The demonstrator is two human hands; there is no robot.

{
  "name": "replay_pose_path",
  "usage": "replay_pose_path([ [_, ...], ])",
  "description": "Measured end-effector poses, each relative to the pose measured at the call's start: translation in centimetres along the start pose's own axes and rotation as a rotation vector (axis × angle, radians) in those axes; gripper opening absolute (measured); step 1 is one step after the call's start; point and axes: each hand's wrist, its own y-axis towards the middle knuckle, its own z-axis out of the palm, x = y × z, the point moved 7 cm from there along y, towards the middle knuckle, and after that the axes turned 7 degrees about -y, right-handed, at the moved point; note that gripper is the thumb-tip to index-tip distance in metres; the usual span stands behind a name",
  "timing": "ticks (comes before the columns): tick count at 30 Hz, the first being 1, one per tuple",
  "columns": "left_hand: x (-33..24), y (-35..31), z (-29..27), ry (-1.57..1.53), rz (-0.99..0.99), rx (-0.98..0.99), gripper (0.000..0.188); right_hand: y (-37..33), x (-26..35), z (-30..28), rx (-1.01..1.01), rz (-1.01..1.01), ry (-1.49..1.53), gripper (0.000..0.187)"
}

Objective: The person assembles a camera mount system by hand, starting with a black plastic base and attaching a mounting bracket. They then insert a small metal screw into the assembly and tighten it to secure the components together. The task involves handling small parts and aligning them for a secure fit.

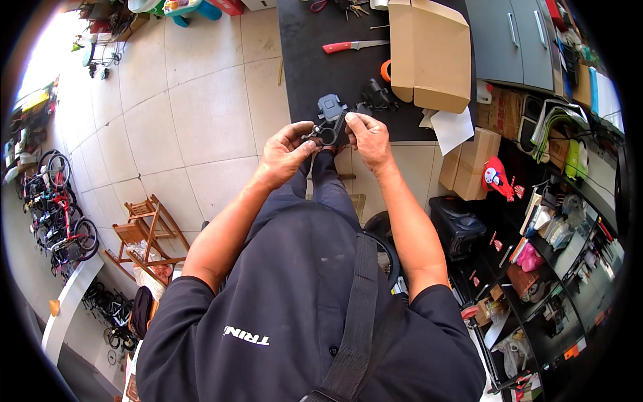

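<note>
In front of me, at the table's near edge, I hold a black clamp mount (328,136) with an open ring and a grey-blue squarish head (329,106). My left hand (287,153) is closed on its left side, thumb and fingers by a small bolt-like end. The thumb and fingers of my right hand (370,139) pinch the right side, near a dark strip whose details are too small to make out. Just beyond my right hand, a black cylindrical fitting (380,95) lies on the dark table (305,67).
A red-handled knife (345,47), an orange tape roll (386,70) and an open cardboard box (432,50) lie on the table. Grey cabinets (516,40) and cluttered shelves stand to the right. Wooden folding chairs (147,231) and several bicycles (63,208) are at the left.
</note>
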Motion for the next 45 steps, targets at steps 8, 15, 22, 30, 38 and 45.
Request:
replay_pose_path([
  [8, 0.1, 0.1, -0.6, 0.038, -0.062, -0.088, 0.038, 0.2, 0.1, 0.0, 0.05, 0.002, 0.008, 0.027],
  [15, -0.5, 0.0, -0.1, 0.018, 0.053, -0.108, 0.034, -1.1, 0.4, 2.3, 0.216, 0.158, 0.046, 0.036],
  [22, 0.8, -0.8, 0.4, -0.147, -0.257, -0.069, 0.027, -1.8, 0.1, 2.7, 0.303, 0.11, -0.147, 0.023],
  [30, -0.7, -0.2, 3.1, 0.007, -0.443, 0.096, 0.03, -4.3, 5.7, 1.5, 0.394, 0.008, -0.397, 0.038],
  [38, -2.2, -1.8, 5.0, 0.099, -0.085, 0.015, 0.029, -7.4, 1.0, 0.9, 0.493, 0.268, 0.099, 0.052],
  [45, -1.9, -5.1, 1.2, 0.047, 0.013, -0.024, 0.024, -10.3, 0.2, 5.8, 0.631, 0.216, 0.366, 0.027],
])
